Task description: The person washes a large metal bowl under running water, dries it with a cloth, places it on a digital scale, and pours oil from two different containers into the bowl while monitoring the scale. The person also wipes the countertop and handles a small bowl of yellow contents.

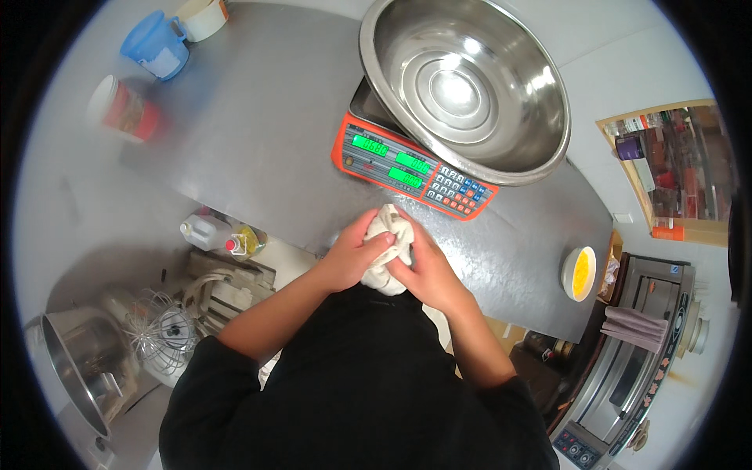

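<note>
A bunched white cloth [389, 258] is held between my two hands at the front edge of the metal table [264, 135]. My left hand [351, 252] grips its left side, with the thumb lying over the folds. From the right, my right hand [426, 261] closes on the same cloth. Just beyond my hands stands an orange digital price scale [382, 167] with lit green displays and a keypad. On its platform rests a wide stainless steel bowl [458, 88], its shiny inside facing me; no contents show in it.
A white bowl of yellow food [581, 275] sits at the table's right end. Blue plastic jug [155, 47] and red-and-white tub [126, 110] stand far left. Below left are jugs [205, 230], a wire whisk [164, 332] and a steel mixing bowl [76, 370]. A deck oven [628, 358] stands right.
</note>
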`<action>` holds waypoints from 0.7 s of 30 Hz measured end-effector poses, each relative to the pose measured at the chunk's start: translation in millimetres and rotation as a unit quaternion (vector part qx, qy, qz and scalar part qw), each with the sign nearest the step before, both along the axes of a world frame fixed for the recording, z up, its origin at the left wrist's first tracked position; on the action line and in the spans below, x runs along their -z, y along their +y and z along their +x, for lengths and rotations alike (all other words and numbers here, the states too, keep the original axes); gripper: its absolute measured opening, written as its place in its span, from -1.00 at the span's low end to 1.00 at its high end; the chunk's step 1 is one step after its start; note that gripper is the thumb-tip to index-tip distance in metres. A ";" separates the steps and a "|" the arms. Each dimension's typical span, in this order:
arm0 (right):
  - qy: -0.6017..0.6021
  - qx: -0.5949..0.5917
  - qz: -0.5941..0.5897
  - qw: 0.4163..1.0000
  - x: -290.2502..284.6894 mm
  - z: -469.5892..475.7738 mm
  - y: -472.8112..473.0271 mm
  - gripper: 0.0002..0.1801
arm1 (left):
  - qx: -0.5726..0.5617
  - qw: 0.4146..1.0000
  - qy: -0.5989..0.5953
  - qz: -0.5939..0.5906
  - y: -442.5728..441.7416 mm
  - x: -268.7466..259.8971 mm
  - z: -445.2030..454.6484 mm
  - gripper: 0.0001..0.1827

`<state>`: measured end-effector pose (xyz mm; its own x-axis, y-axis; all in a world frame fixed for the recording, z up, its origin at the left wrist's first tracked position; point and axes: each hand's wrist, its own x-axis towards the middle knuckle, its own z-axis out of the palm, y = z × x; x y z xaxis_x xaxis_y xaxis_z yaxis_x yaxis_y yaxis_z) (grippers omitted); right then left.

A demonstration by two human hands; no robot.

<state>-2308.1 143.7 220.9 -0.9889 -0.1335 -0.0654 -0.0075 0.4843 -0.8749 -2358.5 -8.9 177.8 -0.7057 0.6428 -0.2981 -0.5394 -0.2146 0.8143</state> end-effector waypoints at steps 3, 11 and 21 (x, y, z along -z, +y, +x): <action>-0.134 0.019 -0.135 0.982 -6.4 4.2 20.8 -0.24 | -0.120 0.977 0.105 -0.139 -22.7 16.4 -17.3 -0.58; -0.143 0.313 -0.532 0.774 -31.6 -26.1 92.5 -0.11 | -0.394 0.895 0.160 -0.136 -101.5 11.7 -94.3 -0.65; -0.187 0.321 -0.572 0.731 -19.0 -64.9 98.2 -0.56 | -0.215 0.746 0.402 -0.486 -101.0 50.0 -81.2 -0.55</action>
